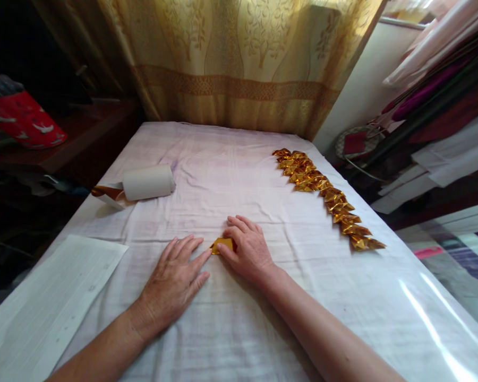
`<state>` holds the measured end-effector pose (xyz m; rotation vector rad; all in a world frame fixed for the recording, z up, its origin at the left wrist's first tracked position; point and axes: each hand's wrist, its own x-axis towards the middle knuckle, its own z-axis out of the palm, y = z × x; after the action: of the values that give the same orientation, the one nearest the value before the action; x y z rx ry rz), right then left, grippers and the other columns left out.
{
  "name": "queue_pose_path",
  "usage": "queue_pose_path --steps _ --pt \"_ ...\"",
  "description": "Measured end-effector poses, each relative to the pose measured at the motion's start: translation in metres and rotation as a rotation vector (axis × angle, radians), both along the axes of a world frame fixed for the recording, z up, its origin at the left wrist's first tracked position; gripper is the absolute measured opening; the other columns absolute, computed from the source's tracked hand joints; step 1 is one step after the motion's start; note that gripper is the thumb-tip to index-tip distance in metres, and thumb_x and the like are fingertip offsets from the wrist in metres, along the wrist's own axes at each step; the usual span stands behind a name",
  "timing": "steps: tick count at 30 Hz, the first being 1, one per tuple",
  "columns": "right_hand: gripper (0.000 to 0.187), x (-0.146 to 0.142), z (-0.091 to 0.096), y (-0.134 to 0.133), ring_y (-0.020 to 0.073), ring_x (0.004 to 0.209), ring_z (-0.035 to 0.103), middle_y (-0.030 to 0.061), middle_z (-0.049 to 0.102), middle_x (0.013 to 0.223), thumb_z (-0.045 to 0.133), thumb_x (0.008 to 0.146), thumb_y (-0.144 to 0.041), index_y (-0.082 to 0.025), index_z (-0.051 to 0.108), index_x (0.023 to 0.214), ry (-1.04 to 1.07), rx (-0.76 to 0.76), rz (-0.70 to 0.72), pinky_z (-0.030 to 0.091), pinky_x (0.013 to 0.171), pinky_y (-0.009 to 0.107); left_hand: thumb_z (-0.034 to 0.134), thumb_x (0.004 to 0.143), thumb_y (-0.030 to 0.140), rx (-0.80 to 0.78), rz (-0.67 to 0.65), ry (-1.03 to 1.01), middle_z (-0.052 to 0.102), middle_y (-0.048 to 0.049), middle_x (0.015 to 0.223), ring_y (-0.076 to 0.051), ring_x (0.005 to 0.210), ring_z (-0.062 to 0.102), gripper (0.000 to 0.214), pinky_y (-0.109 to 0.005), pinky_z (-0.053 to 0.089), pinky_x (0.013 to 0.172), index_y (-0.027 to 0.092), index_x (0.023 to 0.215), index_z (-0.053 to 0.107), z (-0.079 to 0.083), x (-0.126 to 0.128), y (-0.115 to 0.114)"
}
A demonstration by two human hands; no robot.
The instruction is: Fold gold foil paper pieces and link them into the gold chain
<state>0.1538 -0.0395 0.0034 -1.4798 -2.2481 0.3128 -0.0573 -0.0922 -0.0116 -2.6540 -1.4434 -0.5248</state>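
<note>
A small piece of folded gold foil paper [224,244] lies on the cloth-covered table in front of me. My right hand [247,245] grips its right part, thumb on top and curled fingers at its far side. My left hand [174,271] rests flat to the left with fingers apart, and its index fingertip touches the paper's pointed left end. Part of the paper is hidden under my right thumb and fingers. To the right, a slanting row of folded gold foil pieces [336,204] overlaps from the back toward the front.
On the left of the table [239,329] lie a white roll [147,182] with gold foil at its end and a pale sheet [50,307]. A patterned curtain [231,58] hangs behind. A red container [26,119] stands on dark furniture at left; hanging clothes [454,101] are at right.
</note>
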Motion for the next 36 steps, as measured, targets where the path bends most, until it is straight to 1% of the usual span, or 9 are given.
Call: queue_pose_path --steps 2,5,12,16,18,21,26,31,36 --pt "0.031 -0.009 -0.004 0.006 0.0312 0.136 0.044 0.0128 0.058 0.140 0.073 0.082 -0.040 -0.020 0.068 0.104 0.022 -0.031 -0.004 0.034 0.109 0.047 0.047 0.098 0.033 0.004 0.003 0.004 0.056 -0.0108 0.139 -0.029 0.131 0.046 0.038 -0.051 0.033 0.114 0.024 0.132 0.061 0.000 0.000 0.000" --pt "0.033 -0.015 -0.007 0.012 0.0317 0.141 0.038 0.0132 0.054 0.144 0.074 0.080 -0.039 -0.020 0.066 0.106 0.028 -0.079 -0.006 0.030 0.111 0.050 0.046 0.098 0.033 -0.001 -0.004 0.001 0.057 -0.0109 0.137 -0.029 0.128 0.048 0.038 -0.051 0.036 0.112 0.025 0.132 0.061 0.001 0.000 0.000" --pt "0.017 -0.018 -0.009 0.015 0.0282 0.142 0.037 0.0094 0.056 0.143 0.062 0.089 -0.027 -0.022 0.066 0.104 0.045 -0.103 -0.048 0.028 0.113 0.048 0.044 0.098 0.030 -0.050 0.017 -0.039 0.059 -0.0085 0.134 -0.028 0.127 0.049 0.036 -0.050 0.036 0.112 0.027 0.129 0.063 0.004 0.001 0.002" --pt "0.016 -0.020 -0.012 0.017 0.0274 0.140 0.041 0.0079 0.059 0.141 0.055 0.093 -0.023 -0.022 0.068 0.103 0.050 -0.091 -0.076 0.030 0.112 0.049 0.038 0.101 0.030 -0.050 0.002 -0.052 0.061 -0.0080 0.133 -0.027 0.126 0.051 0.037 -0.049 0.038 0.111 0.025 0.128 0.064 0.002 0.002 0.003" --pt "0.019 -0.013 -0.014 0.020 0.0259 0.138 0.044 0.0076 0.061 0.138 0.052 0.094 -0.022 -0.022 0.069 0.104 0.088 -0.082 -0.045 0.032 0.113 0.047 0.035 0.102 0.030 -0.051 -0.002 -0.056 0.062 -0.0076 0.133 -0.026 0.125 0.052 0.039 -0.049 0.038 0.111 0.025 0.127 0.065 0.001 0.002 0.003" --pt "0.026 0.010 -0.015 0.023 0.0196 0.132 0.051 0.0088 0.065 0.132 0.048 0.095 -0.020 -0.021 0.068 0.113 0.152 -0.062 0.096 0.034 0.114 0.043 0.033 0.103 0.029 -0.068 -0.006 -0.053 0.063 -0.0068 0.134 -0.025 0.127 0.052 0.040 -0.049 0.036 0.112 0.024 0.127 0.065 0.001 0.002 0.003" --pt "0.037 0.045 -0.007 0.026 0.0266 0.144 0.036 0.0074 0.055 0.145 0.065 0.088 -0.024 -0.028 0.067 0.124 0.034 -0.106 0.270 0.034 0.114 0.050 0.033 0.103 0.029 -0.092 -0.027 -0.030 0.066 -0.0045 0.133 -0.023 0.131 0.051 0.041 -0.049 0.030 0.117 0.023 0.131 0.063 0.001 0.005 0.004" --pt "0.034 0.045 -0.001 0.033 0.0284 0.143 0.038 0.0058 0.055 0.146 0.069 0.087 -0.025 -0.032 0.071 0.120 -0.046 -0.151 0.292 0.033 0.113 0.050 0.034 0.104 0.030 -0.052 -0.063 -0.006 0.067 -0.0035 0.132 -0.022 0.129 0.054 0.040 -0.047 0.027 0.118 0.023 0.132 0.063 0.003 0.004 0.006" --pt "0.023 0.037 -0.009 0.037 0.0273 0.137 0.045 0.0035 0.063 0.137 0.070 0.085 -0.024 -0.032 0.076 0.106 0.035 -0.133 0.210 0.035 0.110 0.049 0.034 0.104 0.027 0.011 -0.101 0.022 0.068 -0.0030 0.130 -0.022 0.126 0.056 0.039 -0.046 0.024 0.119 0.021 0.128 0.064 0.004 0.004 0.008"
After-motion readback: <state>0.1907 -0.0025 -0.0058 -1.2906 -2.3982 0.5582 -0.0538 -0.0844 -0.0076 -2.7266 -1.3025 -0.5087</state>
